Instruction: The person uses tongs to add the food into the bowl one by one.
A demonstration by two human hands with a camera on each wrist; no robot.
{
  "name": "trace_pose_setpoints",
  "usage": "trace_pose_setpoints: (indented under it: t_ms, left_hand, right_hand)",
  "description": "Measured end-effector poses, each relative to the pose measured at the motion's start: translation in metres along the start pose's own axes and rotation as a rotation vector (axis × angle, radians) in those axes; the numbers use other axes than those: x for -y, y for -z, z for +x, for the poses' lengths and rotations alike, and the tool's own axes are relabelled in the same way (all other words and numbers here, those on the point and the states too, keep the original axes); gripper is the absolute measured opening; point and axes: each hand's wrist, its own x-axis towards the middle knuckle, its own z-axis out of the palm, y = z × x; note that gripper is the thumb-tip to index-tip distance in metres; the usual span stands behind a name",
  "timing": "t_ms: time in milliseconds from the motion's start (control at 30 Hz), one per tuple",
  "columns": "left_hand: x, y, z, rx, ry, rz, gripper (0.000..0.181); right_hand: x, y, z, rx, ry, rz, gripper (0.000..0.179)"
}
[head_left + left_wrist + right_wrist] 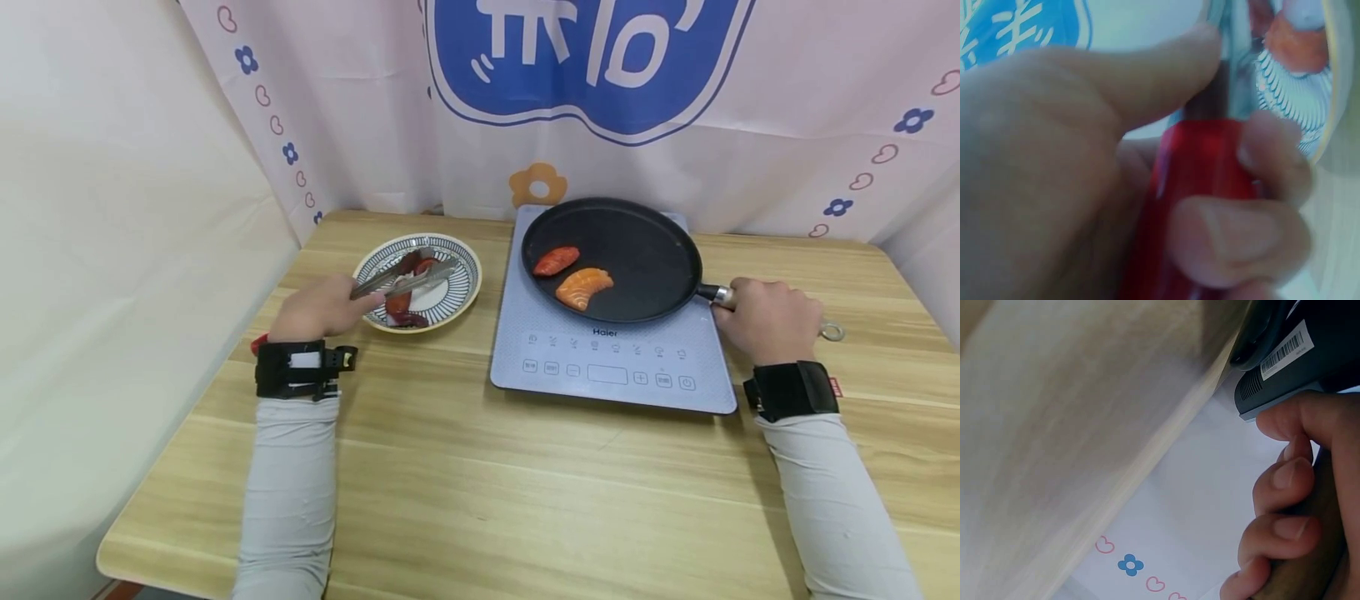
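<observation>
My left hand (318, 310) grips metal tongs (420, 282) by their red handle (1191, 169), fingers and thumb wrapped round it. The tongs' tips reach over a patterned plate (474, 287), among red and dark purplish food pieces (398, 308). On the right, my right hand (776, 321) holds the handle of a black flat pan (645, 258); its brown handle (1310, 562) shows between curled fingers in the right wrist view. Inside the pan, at its left side, lie an orange salmon slice (583, 290) with pale stripes and a red food piece (556, 262).
Under the pan is a light grey induction cooker (607, 396) with touch buttons along its front. Both it and the plate stand on a wooden table (480, 500). A printed white curtain (360, 108) hangs right behind the table's back edge.
</observation>
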Motion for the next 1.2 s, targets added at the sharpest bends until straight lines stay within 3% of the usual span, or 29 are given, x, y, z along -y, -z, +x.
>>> trace_pose_setpoints:
  t_ms: [233, 633, 900, 1200]
  left_hand:
    - [0.006, 0.005, -0.006, 0.059, -0.017, -0.055, 0.06]
    - [0.001, 0.001, 0.001, -0.015, 0.007, 0.065, 0.054]
    - [0.0, -0.008, 0.006, -0.062, 0.024, 0.049, 0.049]
    - [0.001, -0.009, 0.008, -0.054, 0.021, 0.017, 0.046]
  right_hand:
    - [0.0, 0.0, 0.0, -0.007, 0.005, 0.002, 0.03]
    - [-0.001, -0.001, -0.003, -0.008, 0.0, 0.004, 0.03]
    - [0.001, -0.001, -0.001, -0.027, 0.002, 0.007, 0.031]
    - [0.002, 0.001, -0.001, -0.022, 0.0, 0.003, 0.032]
